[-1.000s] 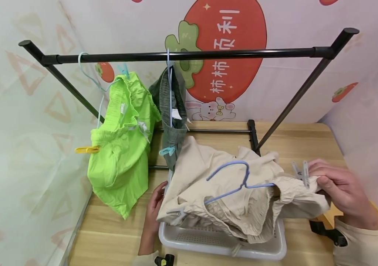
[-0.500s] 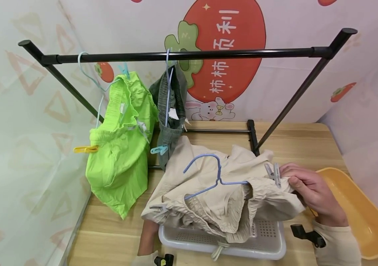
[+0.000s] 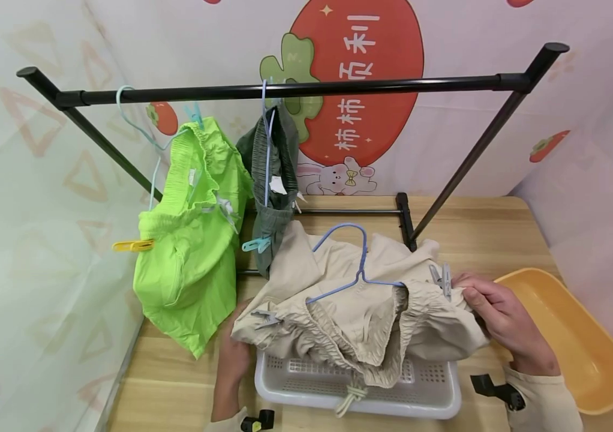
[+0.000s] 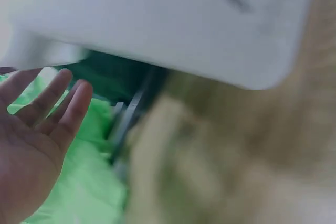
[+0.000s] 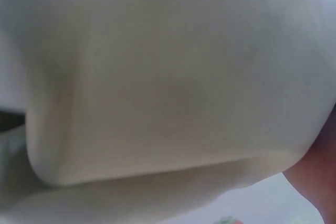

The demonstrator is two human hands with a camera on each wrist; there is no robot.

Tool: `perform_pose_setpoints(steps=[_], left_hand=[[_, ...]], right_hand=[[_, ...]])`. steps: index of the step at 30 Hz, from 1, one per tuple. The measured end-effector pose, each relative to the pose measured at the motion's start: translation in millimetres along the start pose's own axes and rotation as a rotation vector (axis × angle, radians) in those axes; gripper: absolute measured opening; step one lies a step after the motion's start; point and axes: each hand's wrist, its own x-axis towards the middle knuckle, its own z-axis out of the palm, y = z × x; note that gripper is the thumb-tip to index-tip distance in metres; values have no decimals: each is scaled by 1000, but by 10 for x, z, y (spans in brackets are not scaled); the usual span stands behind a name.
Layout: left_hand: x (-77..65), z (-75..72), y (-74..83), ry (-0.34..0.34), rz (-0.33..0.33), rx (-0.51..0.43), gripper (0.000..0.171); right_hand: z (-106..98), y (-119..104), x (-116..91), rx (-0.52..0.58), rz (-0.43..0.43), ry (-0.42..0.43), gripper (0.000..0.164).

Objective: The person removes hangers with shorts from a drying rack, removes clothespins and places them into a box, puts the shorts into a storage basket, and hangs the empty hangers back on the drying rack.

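Note:
My right hand (image 3: pixel 501 313) pinches the right end of the waistband of beige shorts (image 3: pixel 339 336), which spread over a white basket (image 3: pixel 306 398). A blue hanger (image 3: pixel 360 264) sits in the waistband, its hook upward. Grey clothespins grip the waistband, one at the left (image 3: pixel 266 318) and one at the right (image 3: pixel 441 279). My left hand (image 3: pixel 235 351) is beside the shorts' left end, its fingers partly hidden there. In the left wrist view, that hand's fingers (image 4: pixel 76 109) are extended below the pale basket. Beige cloth fills most of the right wrist view.
A black rack (image 3: pixel 339 88) stands at the back. Bright green shorts (image 3: pixel 188 240) and a dark grey-green garment (image 3: pixel 276 180) hang from its bar on hangers. An orange tub (image 3: pixel 582 348) stands at the right on the wooden table (image 3: pixel 177 384).
My right hand has moved left, shifting the beige shorts and hanger leftward. The hanger's hook has swung up more upright. My left hand has shifted slightly left, off the basket's side.

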Motion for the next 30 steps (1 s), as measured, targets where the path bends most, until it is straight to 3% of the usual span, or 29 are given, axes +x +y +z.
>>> perform_pose_setpoints(steps=[2, 4, 10, 13, 18, 24, 30], left_hand=[[107, -29, 181, 15, -1, -147, 47], [160, -61, 279, 28, 33, -223, 48], [239, -145, 456, 39, 186, -297, 28], [264, -153, 536, -18, 239, -257, 30], [314, -121, 614, -132, 245, -43, 33], [315, -102, 596, -194, 224, 87, 28], [335, -91, 645, -209, 297, 174, 27]], right_hand=[[-14, -13, -40, -27, 55, 7, 34], [-29, -18, -74, -61, 103, 5, 32], [-49, -12, -134, -110, 132, 1, 32], [-47, 1, -157, -134, 121, 20, 33], [-51, 50, -191, -154, 131, 25, 32], [-59, 97, -228, -165, 148, 10, 32], [-44, 81, -253, -211, 111, 7, 34]])
